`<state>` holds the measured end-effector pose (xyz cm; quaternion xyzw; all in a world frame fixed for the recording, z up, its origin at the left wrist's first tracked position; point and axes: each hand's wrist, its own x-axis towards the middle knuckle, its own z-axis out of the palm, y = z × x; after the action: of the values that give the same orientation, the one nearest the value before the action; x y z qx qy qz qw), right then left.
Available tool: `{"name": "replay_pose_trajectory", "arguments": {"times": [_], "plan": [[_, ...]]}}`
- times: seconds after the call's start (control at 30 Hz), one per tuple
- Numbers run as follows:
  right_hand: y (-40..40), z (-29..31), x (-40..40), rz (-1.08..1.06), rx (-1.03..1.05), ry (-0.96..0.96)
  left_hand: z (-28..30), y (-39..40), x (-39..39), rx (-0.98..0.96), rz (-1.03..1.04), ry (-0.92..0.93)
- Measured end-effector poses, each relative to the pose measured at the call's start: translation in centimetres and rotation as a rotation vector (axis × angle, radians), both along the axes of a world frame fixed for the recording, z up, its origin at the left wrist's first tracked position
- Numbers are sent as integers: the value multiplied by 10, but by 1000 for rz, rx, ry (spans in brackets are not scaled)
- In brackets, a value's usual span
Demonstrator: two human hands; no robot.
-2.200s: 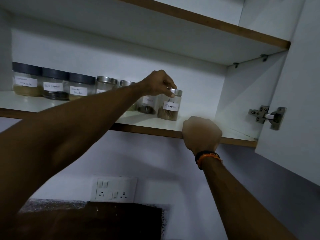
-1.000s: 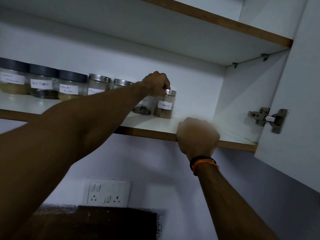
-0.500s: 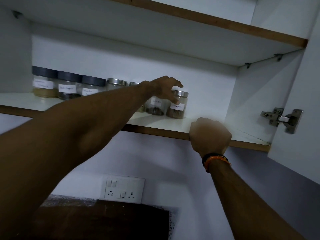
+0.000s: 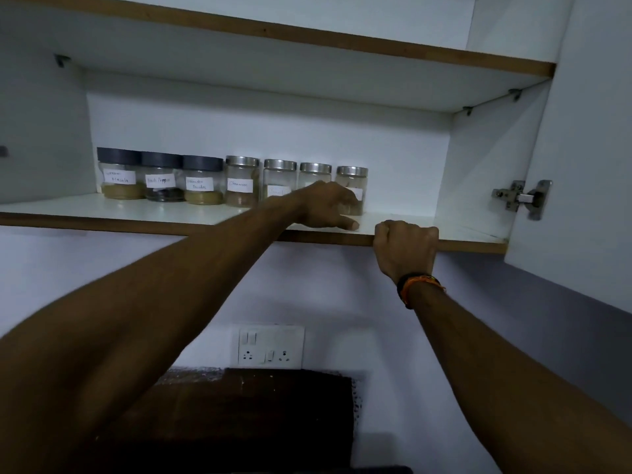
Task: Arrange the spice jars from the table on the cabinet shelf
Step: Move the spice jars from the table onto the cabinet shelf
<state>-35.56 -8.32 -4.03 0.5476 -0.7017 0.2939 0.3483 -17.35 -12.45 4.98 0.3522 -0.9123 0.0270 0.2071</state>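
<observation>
Spice jars (image 4: 239, 181) stand upright in one row along the back of the cabinet shelf (image 4: 136, 210), seven in all, labels facing me. My left hand (image 4: 325, 205) hovers low before the two rightmost jars, fingers loosely spread, gripping nothing; whether it touches a jar I cannot tell. My right hand (image 4: 405, 249) curls round the shelf's front edge. Below, a switch plate (image 4: 268, 347) sits on the wall; the cabinet door (image 4: 581, 165) hangs open right.

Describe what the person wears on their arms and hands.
Both forearms are bare, with no sleeves in view. The right hand has a band at the wrist: a dark strap together with orange thread. The left hand wears nothing visible: no ring, watch or glove shows.
</observation>
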Motion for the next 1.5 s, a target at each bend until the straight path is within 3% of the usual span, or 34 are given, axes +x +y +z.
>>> {"name": "replay_pose_trajectory", "arguments": {"times": [0.23,0.47,0.7,0.97,1.2,1.5], "plan": [[34,-49,21,254,-168,-74,-52,53,11,-186,-127,292],[75,-120,45,255,62,-189,-144,95,16,-262,-150,436],[116,-221,48,242,394,-291,-251,118,18,75,-96,361],[173,-320,47,171,955,-425,-378,143,29,500,36,246],[211,-375,55,156,1113,-551,-458,171,38,729,95,133],[226,-416,75,107,1235,-572,-506,195,49,880,158,97]]}}
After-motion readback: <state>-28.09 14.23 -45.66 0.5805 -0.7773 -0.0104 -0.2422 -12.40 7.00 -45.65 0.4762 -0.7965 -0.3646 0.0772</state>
